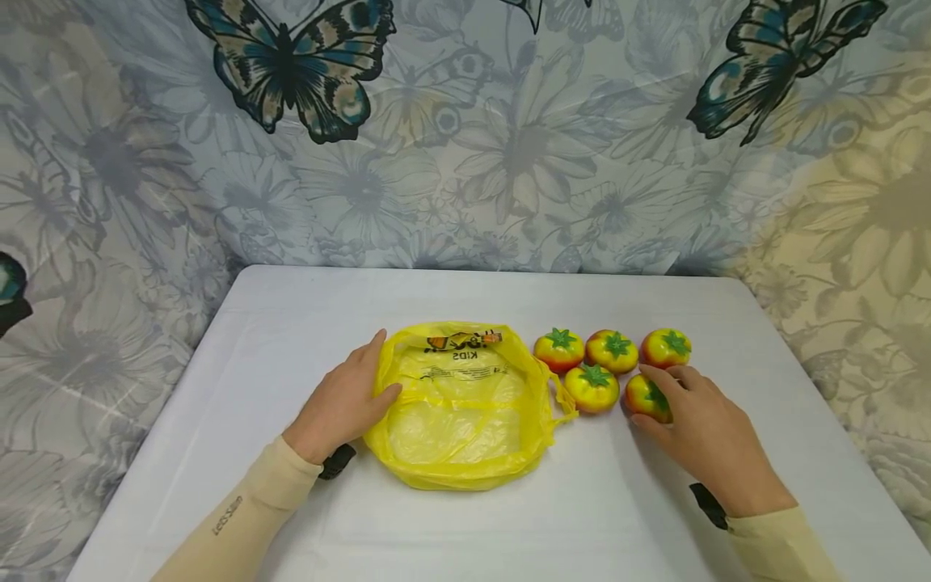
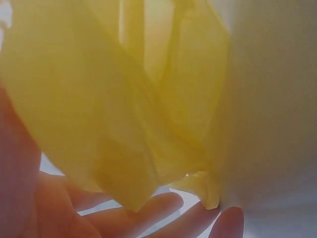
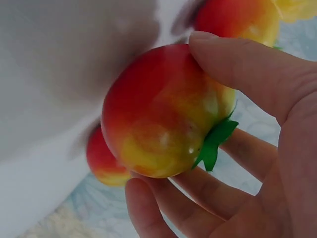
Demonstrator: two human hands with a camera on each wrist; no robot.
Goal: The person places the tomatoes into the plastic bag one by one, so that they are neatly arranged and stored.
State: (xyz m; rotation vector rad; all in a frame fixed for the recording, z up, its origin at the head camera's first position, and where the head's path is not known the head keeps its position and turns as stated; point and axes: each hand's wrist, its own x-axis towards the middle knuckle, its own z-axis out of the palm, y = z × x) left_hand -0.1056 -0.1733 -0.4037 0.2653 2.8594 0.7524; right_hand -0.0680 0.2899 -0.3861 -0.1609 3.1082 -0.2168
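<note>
A yellow plastic bag [image 1: 465, 477] with dark print lies on the table with its mouth spread wide. At its left rim is my left hand [image 1: 345, 404], thumb over the edge and fingers along the outside; the left wrist view shows the thin yellow plastic [image 2: 119, 109] between thumb and fingers. My right hand [image 1: 709, 428] grips a red and yellow toy tomato [image 1: 644, 398] between thumb and fingers. Its green leafy top [image 3: 214, 144] faces the palm in the right wrist view.
Several more toy tomatoes stand close together right of the bag, among them a front one [image 1: 592, 390] beside the bag's handle [image 1: 563, 404] and one [image 1: 665, 348] at the back right. A white-covered table [image 1: 407, 533] bears everything, with patterned cloth [image 1: 509, 186] behind it.
</note>
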